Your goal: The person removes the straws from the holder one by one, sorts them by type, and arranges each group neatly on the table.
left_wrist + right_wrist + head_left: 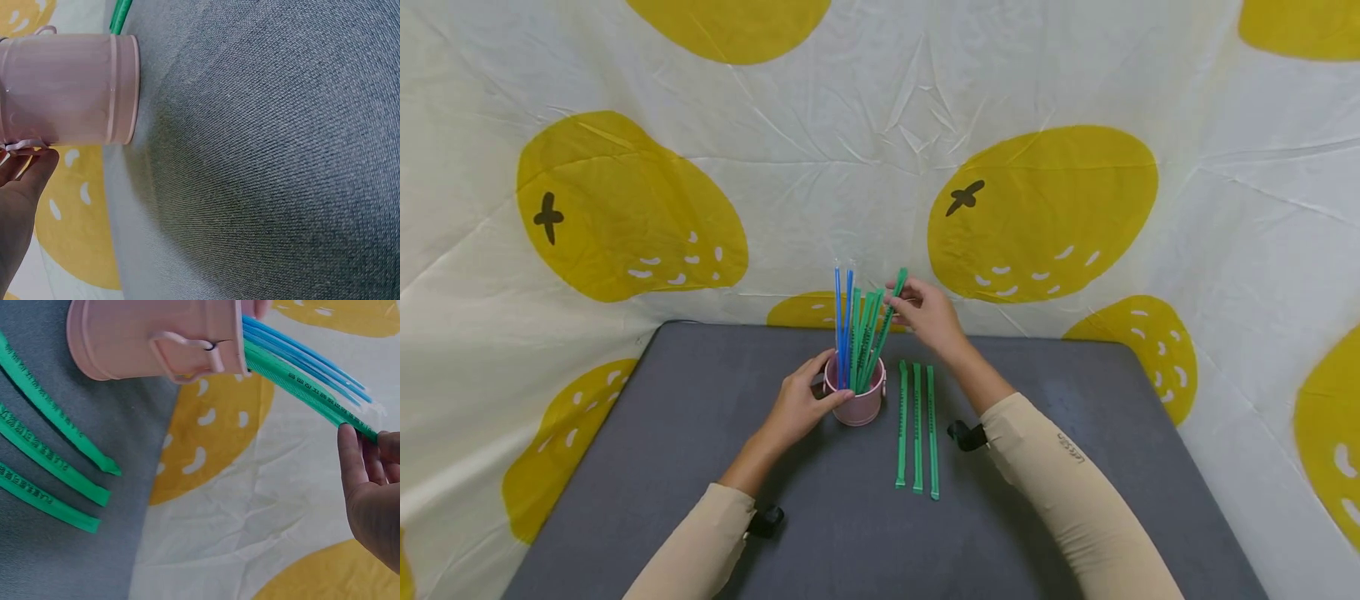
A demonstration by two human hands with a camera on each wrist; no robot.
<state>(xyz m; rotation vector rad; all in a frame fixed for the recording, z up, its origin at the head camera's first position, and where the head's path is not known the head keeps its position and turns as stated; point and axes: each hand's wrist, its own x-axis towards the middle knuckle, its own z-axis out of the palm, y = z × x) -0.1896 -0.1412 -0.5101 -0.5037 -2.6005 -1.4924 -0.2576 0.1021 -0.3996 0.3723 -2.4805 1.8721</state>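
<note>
A small pink bucket (857,411) stands upright near the table's back edge, holding several green paper-wrapped straws (863,333) and blue straws (839,321) in clear wrappers. My left hand (796,406) grips the bucket from its left side, thumb on the front near the rim. In the left wrist view, fingertips (44,164) touch its side handle. With thumb and fingers, my right hand (927,315) pinches a green straw (889,312) near its top. That straw leans right, and its lower end is hidden inside the bucket (156,331).
Three green wrapped straws (917,429) lie side by side on the dark grey table (842,533), right of the bucket. Behind the table hangs a white cloth (865,108) with yellow fruit shapes. Both wrists wear a black device (967,436).
</note>
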